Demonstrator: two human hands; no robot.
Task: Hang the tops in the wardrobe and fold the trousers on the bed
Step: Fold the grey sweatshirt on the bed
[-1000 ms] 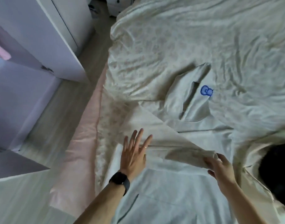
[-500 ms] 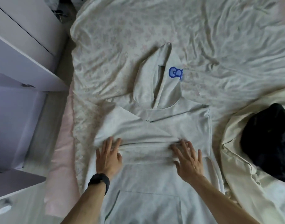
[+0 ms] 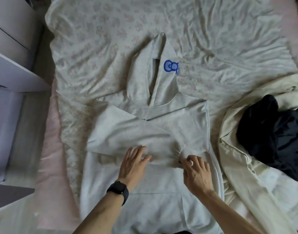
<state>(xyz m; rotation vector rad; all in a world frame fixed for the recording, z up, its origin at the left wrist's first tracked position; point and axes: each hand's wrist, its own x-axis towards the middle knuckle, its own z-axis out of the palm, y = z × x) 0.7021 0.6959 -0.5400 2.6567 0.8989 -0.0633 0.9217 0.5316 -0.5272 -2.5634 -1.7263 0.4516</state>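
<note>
Fingers of my left hand [image 3: 134, 163] are spread and press flat on the sleeve [image 3: 128, 132] folded across the chest of the grey hoodie [image 3: 170, 208], while my right hand [image 3: 197, 173] curls and pinches the sleeve's cuff [image 3: 180, 150]. The hoodie lies face up in the middle of the frame on the flowered bed [image 3: 111, 31], hood toward the top. At right, a black garment [image 3: 271, 135] rests on a cream garment [image 3: 246, 174].

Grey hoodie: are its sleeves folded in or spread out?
Folded in: one sleeve lies across the hoodie chest; none sticks out sideways.
</note>
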